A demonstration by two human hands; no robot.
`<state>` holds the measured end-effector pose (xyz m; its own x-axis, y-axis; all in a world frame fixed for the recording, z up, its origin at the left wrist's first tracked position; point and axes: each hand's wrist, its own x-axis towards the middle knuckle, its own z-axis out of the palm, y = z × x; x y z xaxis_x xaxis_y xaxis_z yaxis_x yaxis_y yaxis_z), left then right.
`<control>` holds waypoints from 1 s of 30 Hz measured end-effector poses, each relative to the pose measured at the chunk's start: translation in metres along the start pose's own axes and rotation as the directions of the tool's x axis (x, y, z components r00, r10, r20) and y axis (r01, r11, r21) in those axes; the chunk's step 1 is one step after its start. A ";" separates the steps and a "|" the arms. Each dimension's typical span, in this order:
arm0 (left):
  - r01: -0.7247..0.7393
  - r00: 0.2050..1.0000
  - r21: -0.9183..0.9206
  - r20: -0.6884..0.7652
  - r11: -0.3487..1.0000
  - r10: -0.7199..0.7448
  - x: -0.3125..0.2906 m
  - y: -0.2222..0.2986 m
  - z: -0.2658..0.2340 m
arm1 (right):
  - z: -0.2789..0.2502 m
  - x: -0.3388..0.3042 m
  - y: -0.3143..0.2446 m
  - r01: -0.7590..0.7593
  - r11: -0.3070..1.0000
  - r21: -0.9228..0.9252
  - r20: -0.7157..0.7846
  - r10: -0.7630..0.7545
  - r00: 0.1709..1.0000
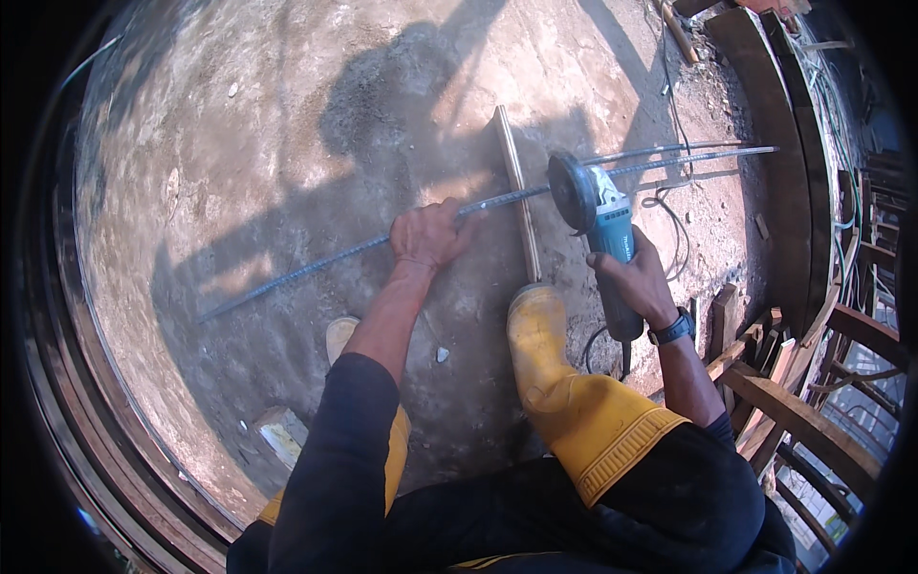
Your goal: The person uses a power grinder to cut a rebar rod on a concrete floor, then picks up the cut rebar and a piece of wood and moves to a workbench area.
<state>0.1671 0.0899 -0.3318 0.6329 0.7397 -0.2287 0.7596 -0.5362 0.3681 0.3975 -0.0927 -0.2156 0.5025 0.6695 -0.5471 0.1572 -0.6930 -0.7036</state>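
A long ribbed steel rebar runs across the concrete floor from the lower left to the upper right. My left hand is closed around it left of the middle. Under the rebar lies a narrow wooden strip, its near end at the toe of my right yellow boot. In my right hand is a teal angle grinder, gripped by its body. Its dark disc and guard overlap the rebar just right of the strip; whether the disc touches the steel I cannot tell.
A second rebar lies beside the first at the right. A black cord loops over the floor there. Dark boards and stacked timber border the right side. A broken block sits near my left boot.
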 end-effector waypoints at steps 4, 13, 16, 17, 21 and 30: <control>0.003 1.000 0.000 -0.003 1.000 -0.003 0.000 0.000 0.000 | 0.000 0.002 0.002 0.002 1.000 -0.016 0.001 -0.002 1.000; -0.041 0.993 0.009 -0.110 0.999 0.041 0.000 -0.004 0.007 | 0.000 0.005 0.007 -0.002 0.998 -0.064 0.002 0.002 1.000; -0.032 0.995 -0.001 -0.091 0.999 0.032 0.001 -0.001 0.005 | 0.000 0.006 0.004 0.008 0.997 -0.076 -0.010 -0.009 1.000; -0.026 0.996 -0.002 -0.082 1.000 0.026 0.000 -0.001 0.005 | 0.000 0.008 0.005 0.009 0.996 -0.087 -0.013 -0.010 1.000; -0.026 0.996 0.016 -0.087 1.000 0.027 -0.001 -0.003 0.005 | 0.002 0.011 -0.003 0.021 0.992 -0.126 -0.013 -0.023 1.000; -0.022 0.997 0.018 -0.073 1.000 0.023 -0.001 -0.002 0.003 | 0.004 0.016 -0.002 0.068 0.983 -0.172 -0.023 -0.073 0.997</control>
<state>0.1649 0.0893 -0.3347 0.6375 0.7549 -0.1539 0.7483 -0.5592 0.3569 0.4018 -0.0793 -0.2250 0.5092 0.7117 -0.4840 0.3350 -0.6819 -0.6502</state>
